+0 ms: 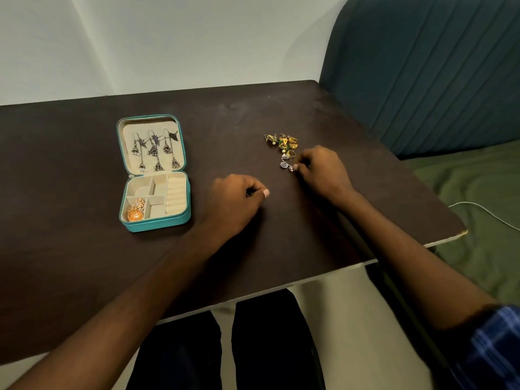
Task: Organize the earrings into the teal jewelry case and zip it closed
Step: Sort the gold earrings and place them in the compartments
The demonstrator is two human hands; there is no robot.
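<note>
Open teal zip jewelry case sits just left of the left hand, gold filigree earring in its near-left compartment. Left hand fisted, resting on dark wooden table, apparently empty. Right hand pinches small silver earring at the near edge of the loose gold-green earring pile.

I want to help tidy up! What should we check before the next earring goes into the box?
1. Teal jewelry case open: ok.
2. Empty compartment free beside the orange earring: ok.
3. Right hand at the small silver earring: ok.
4. Firm grip on it: cannot tell.
5. Left hand empty: cannot tell, fist closed.
6. Gold earring pile all packed: not ok.
</note>
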